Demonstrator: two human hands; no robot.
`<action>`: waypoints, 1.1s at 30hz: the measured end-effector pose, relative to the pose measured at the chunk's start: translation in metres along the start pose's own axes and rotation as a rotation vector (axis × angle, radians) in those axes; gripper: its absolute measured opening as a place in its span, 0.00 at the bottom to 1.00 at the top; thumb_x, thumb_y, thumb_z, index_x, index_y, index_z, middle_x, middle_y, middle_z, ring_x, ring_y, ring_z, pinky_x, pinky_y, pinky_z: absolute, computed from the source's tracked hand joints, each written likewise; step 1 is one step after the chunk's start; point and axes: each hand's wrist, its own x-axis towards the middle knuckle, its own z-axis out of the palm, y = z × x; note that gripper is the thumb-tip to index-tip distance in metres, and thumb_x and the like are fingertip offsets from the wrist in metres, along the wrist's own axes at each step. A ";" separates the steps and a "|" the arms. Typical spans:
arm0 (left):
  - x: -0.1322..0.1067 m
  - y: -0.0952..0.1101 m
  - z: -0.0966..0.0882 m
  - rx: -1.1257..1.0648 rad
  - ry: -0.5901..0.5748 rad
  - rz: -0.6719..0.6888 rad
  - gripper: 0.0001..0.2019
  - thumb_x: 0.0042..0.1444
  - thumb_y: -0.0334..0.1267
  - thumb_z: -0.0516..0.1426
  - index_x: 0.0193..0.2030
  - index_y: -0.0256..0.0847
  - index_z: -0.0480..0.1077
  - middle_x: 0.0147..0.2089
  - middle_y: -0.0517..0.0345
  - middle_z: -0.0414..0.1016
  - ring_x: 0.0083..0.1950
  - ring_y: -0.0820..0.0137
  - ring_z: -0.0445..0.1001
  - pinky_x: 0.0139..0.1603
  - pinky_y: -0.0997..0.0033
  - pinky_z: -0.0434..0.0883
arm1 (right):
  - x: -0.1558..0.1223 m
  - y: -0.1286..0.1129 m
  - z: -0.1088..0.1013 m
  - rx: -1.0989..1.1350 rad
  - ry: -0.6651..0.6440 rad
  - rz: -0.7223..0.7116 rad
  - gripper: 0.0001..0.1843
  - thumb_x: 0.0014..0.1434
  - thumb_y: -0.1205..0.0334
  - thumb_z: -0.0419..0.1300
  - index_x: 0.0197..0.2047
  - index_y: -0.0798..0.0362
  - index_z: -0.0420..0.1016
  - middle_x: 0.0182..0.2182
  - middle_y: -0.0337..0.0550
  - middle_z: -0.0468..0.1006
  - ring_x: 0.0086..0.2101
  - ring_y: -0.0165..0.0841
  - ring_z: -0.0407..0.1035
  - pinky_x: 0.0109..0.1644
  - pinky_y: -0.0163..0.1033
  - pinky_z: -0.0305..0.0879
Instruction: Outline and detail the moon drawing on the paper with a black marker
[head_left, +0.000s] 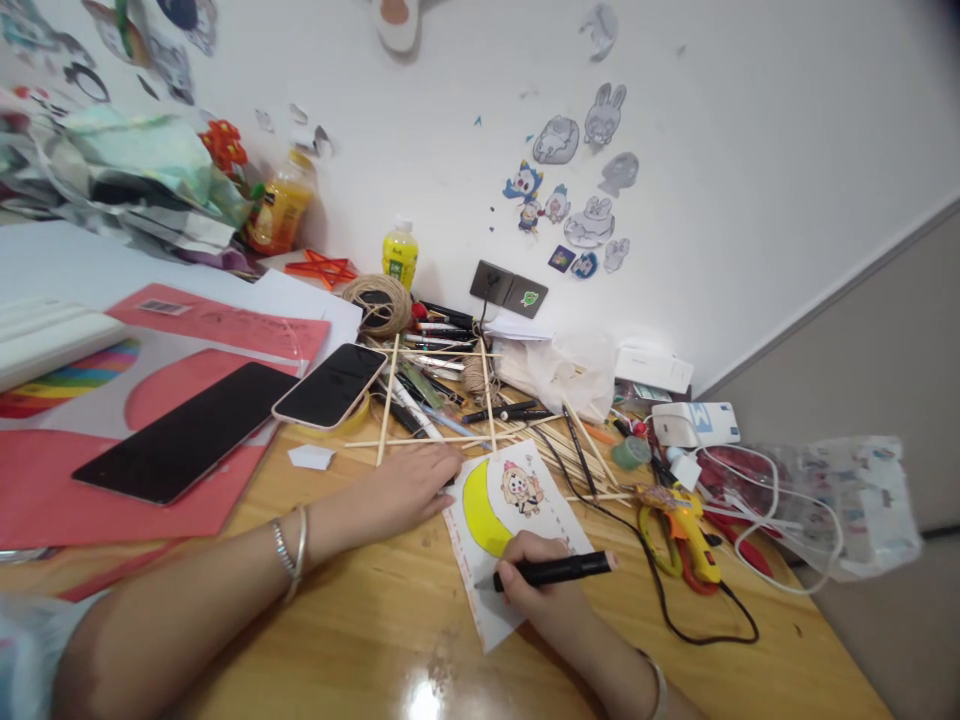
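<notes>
My right hand (536, 578) is closed round a black marker (566, 570) with a pale pink end, its tip down at the lower left part of a white sheet of paper (487, 605). A yellow crescent moon (484, 510) and a small cartoon figure (523, 489) are drawn on that sheet, and reddish marks run along its left edge. My left hand (424, 478) rests on the table by the sheet's upper left edge, fingers curled. Something small and dark shows at its fingertips, too little of it to name.
Thin wooden sticks (386, 400) and several pens lie behind the paper. On the right are a yellow glue gun (694, 535) with a black cord and a white cable (832, 540). Leftward lie a phone (330, 385), a black tablet-like slab (187, 435) and a pink-red folder (45, 500).
</notes>
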 end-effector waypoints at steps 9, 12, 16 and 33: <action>-0.001 0.000 -0.001 -0.009 -0.017 0.007 0.11 0.59 0.41 0.52 0.46 0.40 0.63 0.51 0.50 0.68 0.53 0.60 0.66 0.54 0.59 0.63 | -0.002 0.000 0.001 -0.013 -0.009 0.000 0.13 0.51 0.63 0.53 0.17 0.52 0.63 0.16 0.37 0.69 0.19 0.28 0.63 0.26 0.33 0.56; -0.001 0.000 -0.001 -0.010 -0.019 0.014 0.10 0.59 0.41 0.51 0.45 0.40 0.63 0.51 0.50 0.68 0.52 0.61 0.66 0.54 0.60 0.63 | -0.002 0.001 0.002 -0.027 0.001 -0.003 0.13 0.52 0.62 0.53 0.17 0.52 0.62 0.15 0.36 0.68 0.19 0.28 0.62 0.26 0.34 0.55; -0.001 -0.001 0.000 0.022 -0.012 0.031 0.11 0.59 0.41 0.51 0.46 0.39 0.62 0.51 0.50 0.67 0.53 0.61 0.66 0.55 0.60 0.63 | -0.001 0.001 0.001 -0.027 -0.013 -0.005 0.13 0.52 0.61 0.53 0.18 0.52 0.63 0.16 0.37 0.69 0.20 0.28 0.62 0.26 0.34 0.56; -0.001 -0.001 -0.001 -0.004 -0.004 0.028 0.12 0.59 0.43 0.51 0.46 0.39 0.63 0.51 0.49 0.68 0.53 0.61 0.66 0.55 0.60 0.63 | -0.002 0.003 0.002 -0.028 0.013 -0.035 0.14 0.52 0.62 0.54 0.16 0.52 0.63 0.15 0.35 0.69 0.19 0.27 0.61 0.26 0.34 0.55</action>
